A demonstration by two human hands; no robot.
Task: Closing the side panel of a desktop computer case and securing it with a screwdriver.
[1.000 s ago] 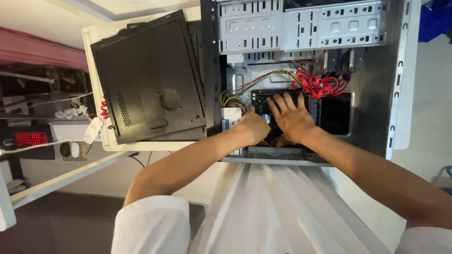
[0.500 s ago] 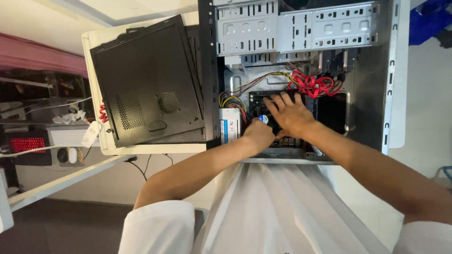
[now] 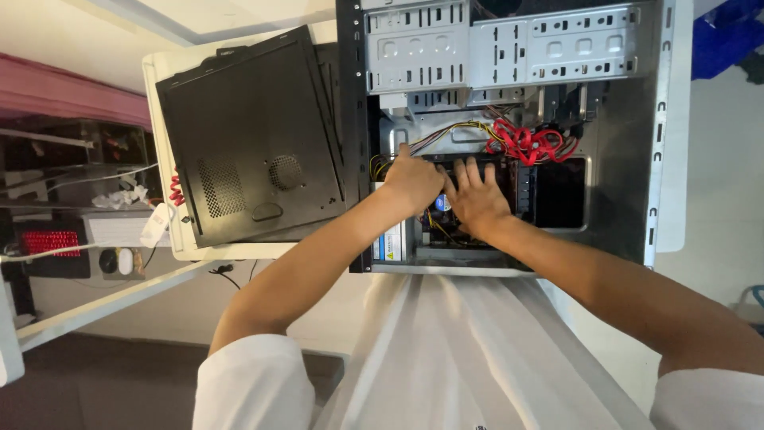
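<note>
Grey sheet-metal computer case (image 3: 629, 159), lying open on its side on the white counter (image 3: 159, 87), fills the head view, and both hands are down inside it. Left hand (image 3: 414, 183) sits at the left side of the cavity, knuckles up and fingers curled under, one fingertip pointing toward the bundle of yellow and black wires (image 3: 446, 135) just above it; whether its grip has closed on anything I cannot tell, since the palm hides what is beneath. Right hand (image 3: 476, 197) lies touching it on the right, fingers spread flat and pressing down on the dark circuit board with a small blue part (image 3: 442, 205), holding nothing that shows. That board lies directly under both grips, its long side running left to right across the case, so neither hand is really nearer. Red flat cables (image 3: 529, 143) loop above and to the right of the right hand, apart from its fingertips. Silver drive cage (image 3: 493, 44) spans the top. Black perforated side panel (image 3: 251, 139) rests flat on the counter to the left, well apart from the hands
</note>
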